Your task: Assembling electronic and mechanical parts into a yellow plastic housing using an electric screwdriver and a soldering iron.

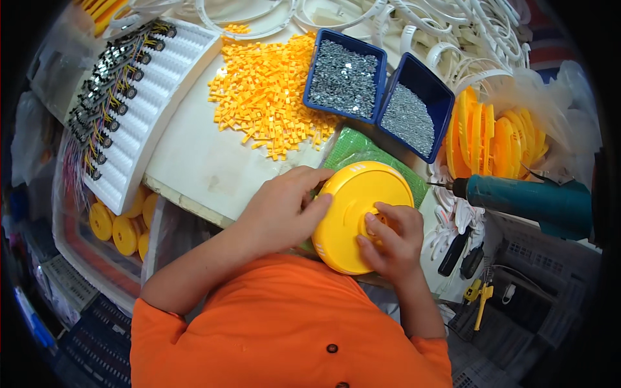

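A round yellow plastic disc-shaped housing is held close to my body at the table's front edge. My left hand grips its left rim, thumb on the face and fingers at the far edge. My right hand rests on the right side of the face, its fingertips curled around the raised hub at the centre. Whether a small part sits between those fingertips is hidden. Beneath and beyond the housing lies a green mat under clear plastic.
Past the mat stand a blue bin and another blue bin, both with small metal parts. Small yellow pieces lie heaped left of them. A teal electric screwdriver juts in from the right. A white foam tray holds wired components.
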Demonstrator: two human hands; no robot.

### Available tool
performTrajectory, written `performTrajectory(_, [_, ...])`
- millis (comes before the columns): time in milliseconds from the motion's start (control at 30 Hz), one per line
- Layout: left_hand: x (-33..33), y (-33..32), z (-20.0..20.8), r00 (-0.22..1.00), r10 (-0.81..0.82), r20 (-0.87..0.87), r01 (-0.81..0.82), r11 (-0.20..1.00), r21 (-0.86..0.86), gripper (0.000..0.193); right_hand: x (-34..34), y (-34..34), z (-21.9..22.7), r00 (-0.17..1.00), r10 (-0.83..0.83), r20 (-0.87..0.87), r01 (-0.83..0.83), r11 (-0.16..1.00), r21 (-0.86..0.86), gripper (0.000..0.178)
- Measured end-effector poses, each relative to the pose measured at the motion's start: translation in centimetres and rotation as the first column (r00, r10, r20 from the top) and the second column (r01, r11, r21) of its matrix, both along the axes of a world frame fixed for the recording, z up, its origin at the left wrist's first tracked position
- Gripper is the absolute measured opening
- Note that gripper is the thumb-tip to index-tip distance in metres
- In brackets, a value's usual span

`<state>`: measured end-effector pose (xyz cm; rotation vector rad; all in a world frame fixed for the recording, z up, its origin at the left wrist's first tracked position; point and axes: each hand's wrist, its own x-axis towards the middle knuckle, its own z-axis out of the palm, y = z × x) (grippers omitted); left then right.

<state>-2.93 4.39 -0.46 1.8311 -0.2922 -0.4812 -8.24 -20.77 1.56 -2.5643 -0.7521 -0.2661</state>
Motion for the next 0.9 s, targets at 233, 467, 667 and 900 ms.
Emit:
performTrajectory(233, [-3.1, -4.0, 0.0, 0.987, 0.142, -0.075, -0.158, 0.944, -0.29, 0.046, -2.6, -1.9, -2.8, 0.839, -0.469, 0.276, 0.415, 0.88, 0.233, 0.069])
performTrajectory(467, [2.0, -1.2, 2.2, 0.871, -0.046, 0.488, 0.203, 0.94, -0.274, 0.071, -1.6, -4.2, 2.2, 0.858, -0.004, -0.514, 0.447, 0.498, 0.743, 0.074])
performTrajectory(667, [5.0, -0.6, 3.5, 0.286, -0.517, 0.806, 0.399, 0.83, 0.391, 0.048, -1.5, -6.3, 2.9, 0.997, 0.051, -0.05, -0.048, 0.996, 0.073, 0.054])
performTrajectory(900, [1.9, 0.1, -0.2, 0.338, -0.667, 0.664, 0.464, 0.732, 0.5, 0.033, -5.5, -4.3, -1.5, 0.994, -0.088, -0.063, 0.095, 0.988, 0.118, 0.028])
